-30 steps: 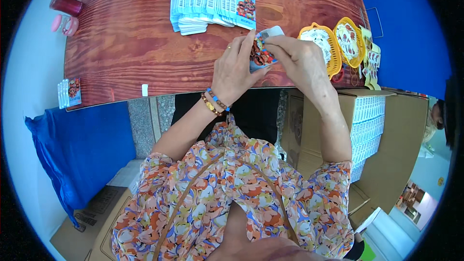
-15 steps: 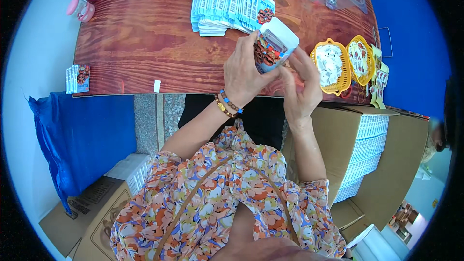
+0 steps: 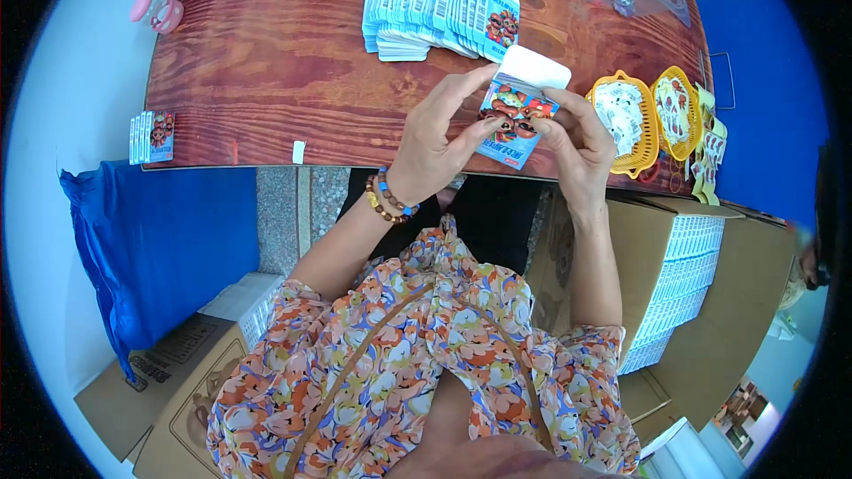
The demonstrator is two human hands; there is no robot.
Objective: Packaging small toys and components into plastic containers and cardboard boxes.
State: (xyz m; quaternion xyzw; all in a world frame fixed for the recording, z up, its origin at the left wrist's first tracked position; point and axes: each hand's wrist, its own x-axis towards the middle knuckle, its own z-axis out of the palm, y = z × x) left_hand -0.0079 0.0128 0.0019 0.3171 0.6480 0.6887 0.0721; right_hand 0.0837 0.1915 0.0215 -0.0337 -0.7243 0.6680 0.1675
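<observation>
Between my two hands is a small blue printed carton (image 3: 513, 150) with its white top flap standing up. My left hand (image 3: 437, 133) grips its left side, thumb on the printed front. On the right edge, my right hand (image 3: 581, 144) holds it with thumb and fingers near the opening. The carton is over the table's front edge, its printed front toward me. Just beyond it lies a fanned pile of flat light-blue cartons (image 3: 426, 4). What is inside the held carton is hidden.
Two yellow baskets (image 3: 652, 146) of small white pieces stand right on the wooden table (image 3: 266, 62). Several finished-looking boxes (image 3: 153, 137) sit at the left corner, near a pink-lidded jar (image 3: 160, 13). An open cardboard box (image 3: 630, 248) with stacked cartons is at my right.
My hands have turned the carton so its front faces me more and brought it slightly lower and right. My thumbs now rest on its front. The whole view has shifted a little.
</observation>
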